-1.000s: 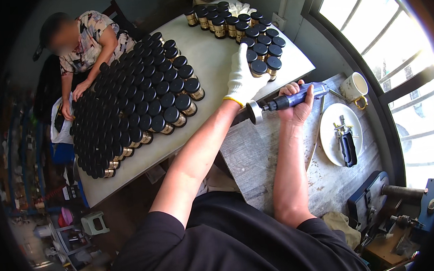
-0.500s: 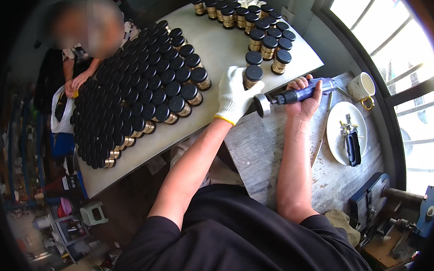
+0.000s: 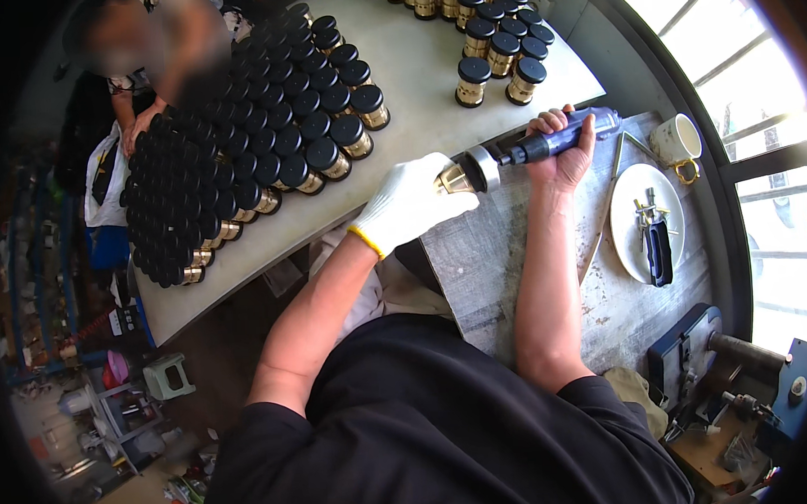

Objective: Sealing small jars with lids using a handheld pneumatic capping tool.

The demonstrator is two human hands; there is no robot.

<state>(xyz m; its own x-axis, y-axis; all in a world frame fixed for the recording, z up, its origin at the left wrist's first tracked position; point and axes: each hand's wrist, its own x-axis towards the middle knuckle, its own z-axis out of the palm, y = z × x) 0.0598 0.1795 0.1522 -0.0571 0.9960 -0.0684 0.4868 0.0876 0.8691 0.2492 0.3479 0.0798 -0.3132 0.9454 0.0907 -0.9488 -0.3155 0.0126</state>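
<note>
My left hand (image 3: 410, 202), in a white knit glove with a yellow cuff, is closed round a brass-coloured cylinder (image 3: 455, 179) lying on its side in the air. The cylinder's right end meets a round grey-and-black cup (image 3: 483, 168) at the front of a blue handheld power driver (image 3: 561, 139). My bare right hand (image 3: 557, 162) grips the driver's body, with fingers wrapped over it. Nearest beyond my hands, on the pale table, stand black-capped brass cylinders (image 3: 472, 81) in a loose group. Whether the held cylinder's cap sits inside the cup I cannot tell.
Dense rows of black-capped cylinders (image 3: 282, 140) cover the pale table's (image 3: 243, 281) left part. On the grey wood-grain table (image 3: 486, 275) are a white plate (image 3: 623, 233) with metal parts and a mug (image 3: 675, 138). A person's hands (image 3: 137, 128) are at the far left.
My left hand has lifted a cylinder off the table, bringing it nearer me and turning it sideways against the driver's cup. The driver has risen slightly in view, still in my right hand.
</note>
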